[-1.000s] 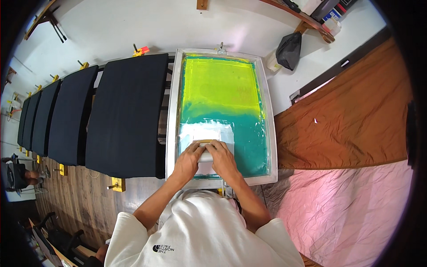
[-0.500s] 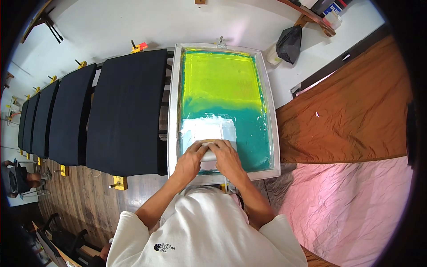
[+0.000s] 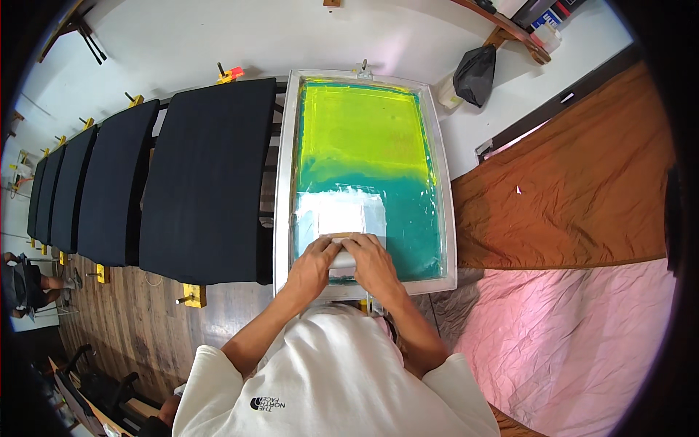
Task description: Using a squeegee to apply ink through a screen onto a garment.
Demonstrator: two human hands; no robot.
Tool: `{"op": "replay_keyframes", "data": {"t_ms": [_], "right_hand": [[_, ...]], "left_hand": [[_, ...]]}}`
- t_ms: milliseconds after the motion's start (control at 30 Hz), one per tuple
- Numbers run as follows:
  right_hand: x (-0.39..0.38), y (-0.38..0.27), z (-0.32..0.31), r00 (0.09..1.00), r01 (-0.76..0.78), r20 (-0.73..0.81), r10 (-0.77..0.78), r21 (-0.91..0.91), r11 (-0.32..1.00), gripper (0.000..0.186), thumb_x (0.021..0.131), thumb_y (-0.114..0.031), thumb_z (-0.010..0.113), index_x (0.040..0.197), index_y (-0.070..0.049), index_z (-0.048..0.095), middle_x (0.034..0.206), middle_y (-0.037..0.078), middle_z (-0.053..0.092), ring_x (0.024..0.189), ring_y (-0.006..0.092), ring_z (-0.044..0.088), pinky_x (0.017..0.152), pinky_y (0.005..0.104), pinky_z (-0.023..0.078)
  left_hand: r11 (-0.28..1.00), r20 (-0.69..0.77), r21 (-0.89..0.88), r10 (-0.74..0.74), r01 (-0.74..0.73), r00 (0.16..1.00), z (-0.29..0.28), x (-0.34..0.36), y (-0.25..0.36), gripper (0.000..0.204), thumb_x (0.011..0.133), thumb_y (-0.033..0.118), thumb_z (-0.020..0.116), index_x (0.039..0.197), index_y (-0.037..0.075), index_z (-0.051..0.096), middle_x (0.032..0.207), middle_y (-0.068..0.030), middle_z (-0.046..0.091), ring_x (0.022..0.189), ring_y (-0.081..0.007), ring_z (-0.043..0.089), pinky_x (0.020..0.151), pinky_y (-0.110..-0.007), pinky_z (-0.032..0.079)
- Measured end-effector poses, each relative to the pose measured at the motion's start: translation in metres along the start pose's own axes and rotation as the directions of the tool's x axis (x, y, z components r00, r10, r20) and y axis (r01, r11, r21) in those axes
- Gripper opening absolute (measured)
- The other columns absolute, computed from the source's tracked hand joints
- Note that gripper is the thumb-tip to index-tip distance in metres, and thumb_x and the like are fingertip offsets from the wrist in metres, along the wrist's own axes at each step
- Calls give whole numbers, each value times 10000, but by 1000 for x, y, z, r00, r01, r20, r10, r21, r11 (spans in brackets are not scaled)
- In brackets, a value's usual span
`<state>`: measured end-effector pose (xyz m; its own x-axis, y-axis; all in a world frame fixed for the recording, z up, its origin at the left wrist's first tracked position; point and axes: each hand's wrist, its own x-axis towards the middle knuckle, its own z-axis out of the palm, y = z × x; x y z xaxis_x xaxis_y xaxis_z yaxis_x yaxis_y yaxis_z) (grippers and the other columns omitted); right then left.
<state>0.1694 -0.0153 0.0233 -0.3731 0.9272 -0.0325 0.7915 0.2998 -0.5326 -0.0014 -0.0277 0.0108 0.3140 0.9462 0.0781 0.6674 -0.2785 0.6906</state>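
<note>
My left hand (image 3: 309, 266) and my right hand (image 3: 371, 266) are side by side, both gripping a squeegee (image 3: 341, 256) with a pale body and tan top strip. It rests inside a framed printing screen (image 3: 445, 226), across the lower part of a white ink patch (image 3: 341, 211). Bright yellow-green ink (image 3: 360, 124) covers the screen's upper half, and teal (image 3: 411, 229) shows over the lower right. The squeegee's blade is hidden under my fingers.
Several black-covered boards (image 3: 204, 178) with yellow clamps (image 3: 193, 295) line my left. Brown cloth (image 3: 561, 189) and pink cloth (image 3: 561, 342) lie at right. A black bag (image 3: 473, 76) hangs by a shelf (image 3: 502, 29). Another person (image 3: 40, 288) is at far left.
My hands and the squeegee have shifted slightly toward me over the white patch, closer to the screen's near edge. My grip stays the same, and the whole view has shifted a little.
</note>
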Motion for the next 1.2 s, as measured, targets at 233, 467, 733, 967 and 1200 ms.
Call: {"op": "replay_keyframes", "data": {"t_ms": [233, 467, 733, 967, 1200], "right_hand": [[-5, 1, 0, 993, -14, 118, 14, -5, 1000, 472, 691, 137, 578, 1132, -18, 643, 1187, 142, 625, 1122, 343, 559, 941, 416, 490], [-15, -4, 0, 991, -46, 128, 46, 2, 999, 467, 679, 130, 590, 1118, -17, 647, 1153, 138, 632, 1104, 345, 564, 927, 416, 493], [-24, -5, -7, 997, 2, 81, -2, -1, 1000, 414, 697, 99, 617, 1096, -7, 640, 1137, 139, 624, 1078, 339, 571, 889, 429, 517], [-33, -6, 1, 990, -51, 135, 46, 33, 998, 423, 698, 114, 569, 1097, -4, 646, 1144, 148, 630, 1083, 358, 566, 921, 434, 487], [-39, -10, -3, 984, -105, 145, 99, 32, 994, 408, 691, 113, 565, 1071, -9, 652, 1115, 159, 642, 1070, 376, 573, 918, 446, 483]], "left_hand": [[994, 107, -93, -52, 62, 993, -1, -8, 3, 455, 770, -134, 507, 1201, -26, 601, 1222, -238, 600, 1108, -413, 592, 934, -438, 509], [992, 152, -87, -77, 91, 985, -6, -14, 12, 531, 710, -166, 510, 1218, -29, 589, 1259, -267, 584, 1142, -433, 578, 969, -436, 500], [987, 105, -130, -79, 93, 991, 4, -23, 12, 529, 706, -169, 507, 1211, -32, 587, 1269, -271, 575, 1142, -447, 570, 974, -440, 493], [990, 175, -107, -70, 90, 982, 2, -31, 15, 457, 763, -129, 505, 1203, -42, 588, 1213, -273, 593, 1108, -435, 585, 941, -445, 503], [991, 163, -120, -46, 66, 985, -6, -31, 23, 437, 763, -120, 518, 1185, -35, 597, 1103, -262, 630, 1024, -427, 613, 887, -455, 514]]}}
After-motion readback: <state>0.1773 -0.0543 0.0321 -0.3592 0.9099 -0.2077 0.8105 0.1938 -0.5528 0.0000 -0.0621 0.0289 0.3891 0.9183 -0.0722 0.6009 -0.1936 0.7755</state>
